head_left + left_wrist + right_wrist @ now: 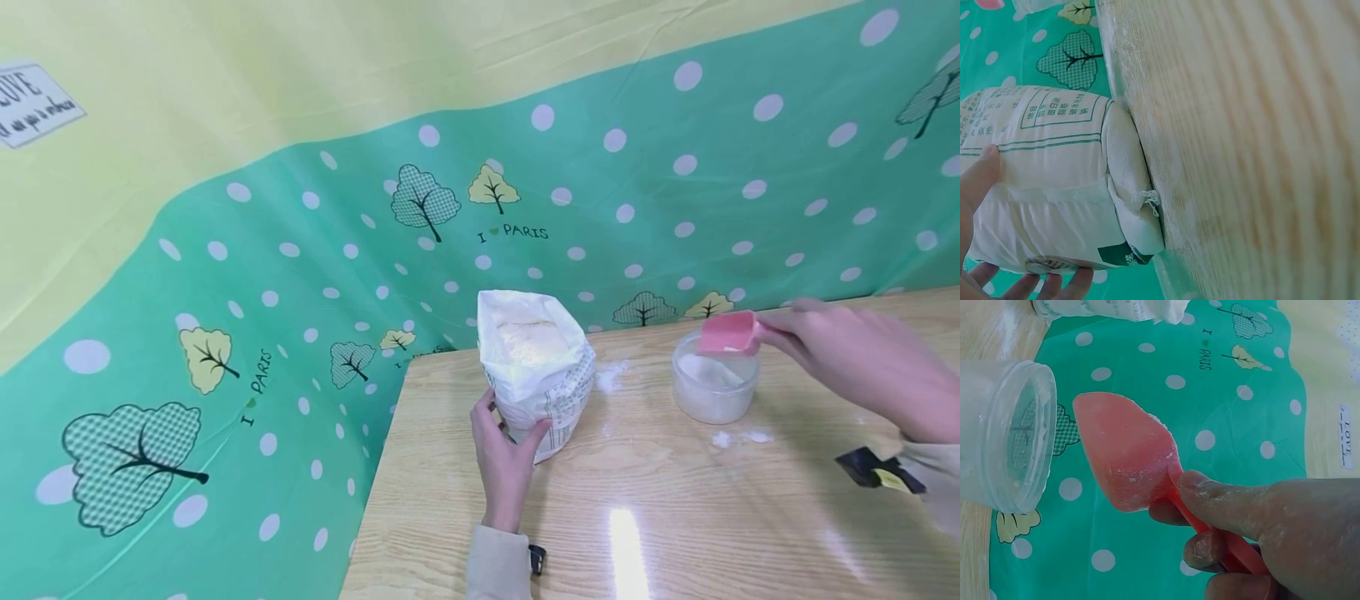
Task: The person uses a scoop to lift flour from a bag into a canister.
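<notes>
A white printed flour bag (536,375) stands upright on the table with its top open and white powder inside. My left hand (507,458) grips its lower part; the left wrist view shows the thumb (982,178) on one side and the fingers (1054,284) curled round the other. Over the rim of a clear round tub (714,387), my right hand (862,354) holds a pink scoop (727,332) by its handle. The scoop (1127,450) is tilted, with white powder clinging to it and to the thumb. White powder lies in the tub.
Spilled powder (611,375) lies beside the bag, and small clumps (722,439) sit in front of the tub. A green and yellow patterned cloth (637,208) hangs behind and to the left of the wooden table (442,417).
</notes>
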`<state>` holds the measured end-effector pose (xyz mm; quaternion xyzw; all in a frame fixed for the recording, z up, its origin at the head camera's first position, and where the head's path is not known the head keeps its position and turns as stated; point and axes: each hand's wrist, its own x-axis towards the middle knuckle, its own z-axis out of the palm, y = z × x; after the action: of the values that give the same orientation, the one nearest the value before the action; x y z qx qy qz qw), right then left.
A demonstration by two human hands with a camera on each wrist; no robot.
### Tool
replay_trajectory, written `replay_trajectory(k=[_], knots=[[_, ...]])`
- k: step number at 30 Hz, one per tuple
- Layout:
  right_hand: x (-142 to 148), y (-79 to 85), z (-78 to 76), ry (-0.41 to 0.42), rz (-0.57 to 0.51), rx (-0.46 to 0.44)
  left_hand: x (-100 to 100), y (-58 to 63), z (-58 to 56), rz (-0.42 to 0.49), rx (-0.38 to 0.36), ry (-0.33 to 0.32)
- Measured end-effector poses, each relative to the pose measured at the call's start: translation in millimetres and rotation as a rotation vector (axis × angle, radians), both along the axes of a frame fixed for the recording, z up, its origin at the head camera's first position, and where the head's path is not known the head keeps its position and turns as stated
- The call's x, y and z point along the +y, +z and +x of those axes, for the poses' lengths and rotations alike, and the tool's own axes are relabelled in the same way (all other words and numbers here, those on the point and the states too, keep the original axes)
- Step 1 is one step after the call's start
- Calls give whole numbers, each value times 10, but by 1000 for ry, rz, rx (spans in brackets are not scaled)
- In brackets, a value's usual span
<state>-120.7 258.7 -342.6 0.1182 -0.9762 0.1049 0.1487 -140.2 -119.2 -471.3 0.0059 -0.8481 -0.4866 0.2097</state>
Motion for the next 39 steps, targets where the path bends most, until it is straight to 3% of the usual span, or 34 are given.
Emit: replay_trajectory(k=[10, 23, 39], knots=[[-138, 118, -17, -25, 5, -81, -4, -22, -8, -1, 6, -2], [-456, 171, -124, 78, -67, 43, 1, -25, -5, 1, 5, -3], [-869, 240, -251, 103, -105, 76, -6, 4, -1, -8, 12, -1]])
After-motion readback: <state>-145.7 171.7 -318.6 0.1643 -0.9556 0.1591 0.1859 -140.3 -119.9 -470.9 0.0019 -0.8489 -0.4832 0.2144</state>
